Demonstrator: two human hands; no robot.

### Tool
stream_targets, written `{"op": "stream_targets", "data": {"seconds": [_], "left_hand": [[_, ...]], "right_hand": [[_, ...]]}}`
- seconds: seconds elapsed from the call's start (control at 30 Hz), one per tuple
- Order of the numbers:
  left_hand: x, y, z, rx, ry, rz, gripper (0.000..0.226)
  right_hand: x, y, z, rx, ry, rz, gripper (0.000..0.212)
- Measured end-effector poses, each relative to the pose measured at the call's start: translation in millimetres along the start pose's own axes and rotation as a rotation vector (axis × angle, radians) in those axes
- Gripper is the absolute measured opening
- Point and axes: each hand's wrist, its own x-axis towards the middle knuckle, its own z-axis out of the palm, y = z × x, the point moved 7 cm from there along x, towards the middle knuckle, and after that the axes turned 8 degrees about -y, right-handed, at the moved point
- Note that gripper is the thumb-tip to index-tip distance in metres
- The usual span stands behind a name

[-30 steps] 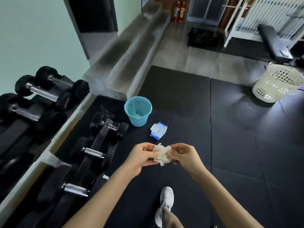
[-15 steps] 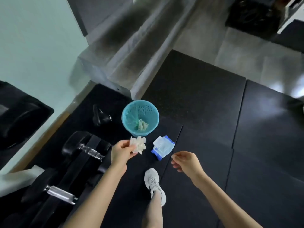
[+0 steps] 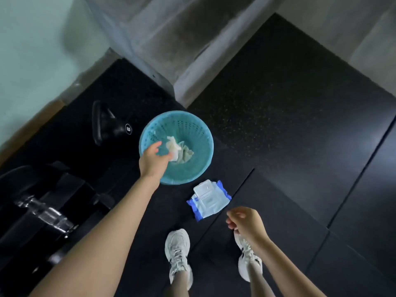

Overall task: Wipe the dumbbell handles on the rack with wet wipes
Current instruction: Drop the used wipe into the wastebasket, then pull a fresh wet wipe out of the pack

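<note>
**Overhead view of the floor beside the rack.** We look straight down on a black rubber floor (image 3: 278, 125). The left hand (image 3: 153, 160) reaches over the near-left rim of a teal perforated basket (image 3: 205, 136), with thumb and forefinger spread apart. A crumpled white wipe (image 3: 172, 146) sits at the forefinger's tip, inside the basket's mouth. We cannot tell whether the fingers grip it or it is free of them. A greyer wad (image 3: 186, 154) rests in the basket just right of it.

The right hand (image 3: 246, 224) hangs near us on the right, fingers loosely curled and holding nothing. The wet-wipe pack (image 3: 209, 200) lies flat on the floor just on the near side of the basket, between the two hands, its plastic lid facing up.

At the left edge we see a dumbbell (image 3: 42, 213) seated on the dark rack (image 3: 70, 183). Its chrome handle is bare and blurred, well apart from both hands. A black weight (image 3: 109, 125) bearing a white numeral lies left of the basket. Two white sneakers (image 3: 177, 249) stand at the near edge, and the right one is partly hidden behind the right wrist. Grey concrete steps (image 3: 171, 39) rise on the far side.
</note>
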Motion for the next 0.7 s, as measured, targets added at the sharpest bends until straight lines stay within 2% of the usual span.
{"op": "stream_targets", "data": {"seconds": [0.1, 0.17, 0.27, 0.43, 0.57, 0.7], "left_hand": [[-3, -21, 21, 0.196, 0.122, 0.125, 0.036], [-17, -42, 44, 0.242, 0.19, 0.253, 0.025], [-34, -98, 89, 0.277, 0.184, 0.353, 0.019], [-17, -212, 162, 0.451, 0.037, 0.26, 0.023], [23, -284, 191, 0.563, 0.043, 0.156, 0.032], [64, -331, 222, 0.689, 0.008, 0.175, 0.05]], "right_hand": [[50, 9, -3, -0.128, -0.063, -0.001, 0.021], [83, 17, -4, -0.219, -0.099, 0.002, 0.022], [123, 32, -6, -0.369, -0.118, -0.052, 0.024], [184, 60, 4, -0.561, -0.099, -0.172, 0.017], [246, 94, 36, -0.697, -0.102, -0.245, 0.018], [307, 113, 78, -0.963, -0.076, -0.396, 0.023]]}}
